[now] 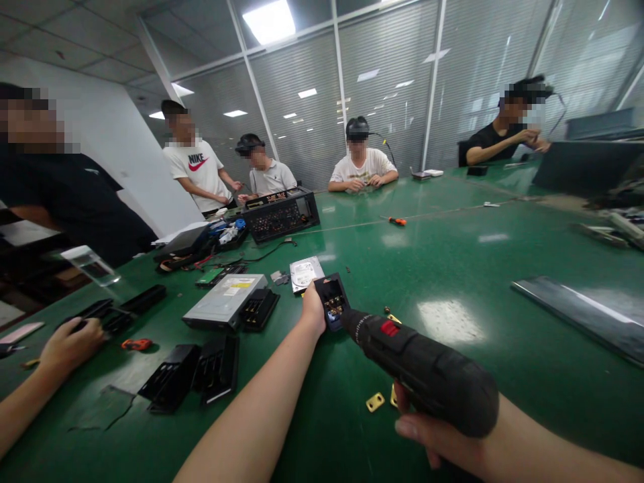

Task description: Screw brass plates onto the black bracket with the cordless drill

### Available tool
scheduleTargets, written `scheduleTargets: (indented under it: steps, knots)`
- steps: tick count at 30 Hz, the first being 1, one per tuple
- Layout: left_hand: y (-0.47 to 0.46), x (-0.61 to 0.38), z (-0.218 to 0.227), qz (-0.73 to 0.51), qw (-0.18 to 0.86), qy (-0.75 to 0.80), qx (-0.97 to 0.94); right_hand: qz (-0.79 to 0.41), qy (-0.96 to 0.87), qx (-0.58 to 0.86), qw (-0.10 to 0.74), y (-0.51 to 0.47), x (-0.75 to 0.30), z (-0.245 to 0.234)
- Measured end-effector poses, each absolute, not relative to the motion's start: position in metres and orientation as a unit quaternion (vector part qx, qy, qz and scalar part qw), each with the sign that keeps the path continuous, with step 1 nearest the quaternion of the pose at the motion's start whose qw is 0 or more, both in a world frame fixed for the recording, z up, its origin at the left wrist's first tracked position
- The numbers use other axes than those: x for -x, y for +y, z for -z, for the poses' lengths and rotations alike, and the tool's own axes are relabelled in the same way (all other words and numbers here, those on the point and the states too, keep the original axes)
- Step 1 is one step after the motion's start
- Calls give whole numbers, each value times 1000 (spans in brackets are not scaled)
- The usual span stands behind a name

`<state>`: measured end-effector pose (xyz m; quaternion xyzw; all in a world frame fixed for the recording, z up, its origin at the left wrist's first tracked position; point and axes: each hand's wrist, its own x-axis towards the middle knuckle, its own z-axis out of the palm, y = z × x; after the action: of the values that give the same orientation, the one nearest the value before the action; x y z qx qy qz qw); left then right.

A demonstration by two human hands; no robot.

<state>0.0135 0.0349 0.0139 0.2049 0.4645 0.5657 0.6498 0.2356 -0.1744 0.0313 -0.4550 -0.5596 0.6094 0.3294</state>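
Note:
My right hand (443, 439) grips a black electric screwdriver (427, 369) with a red label, its tip pressed against a small black component (332, 300). My left hand (312, 310) holds that component upright on the green table (453, 268), fingers closed round its left edge. Two small brass brackets (375, 402) lie on the table under the screwdriver.
A hard drive (304, 274), a grey optical drive (224, 300) and several black brackets (194, 372) lie to the left. A black computer case (282, 213) stands further back. Another person's hand (70, 342) rests at far left. Several people sit around the table. A metal panel (578, 315) lies right.

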Motion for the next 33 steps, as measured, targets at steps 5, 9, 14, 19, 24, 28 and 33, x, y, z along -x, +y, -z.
scheduleTargets:
  steps: [5,9,14,19,24,28,33]
  knots:
    - [35,-14,-14,-573,651,458,-193,-611,-556,458,328,-178,-234,-43]
    - [34,-15,-16,-572,650,461,-197,-597,-546,479,341,-182,-233,-57]
    - [34,-18,-20,-572,630,484,-204,-600,-530,491,344,-186,-232,-67]
    - [34,-18,-20,-581,629,486,-175,-607,-540,489,316,-184,-236,-74]
    - [34,-17,-19,-577,628,484,-195,-614,-562,474,286,-181,-243,-81]
    - [33,-20,-22,-583,635,480,-166,-606,-561,477,300,-183,-241,-82]
    - [31,-22,-24,-593,638,471,-142,-601,-545,485,328,-185,-232,-75]
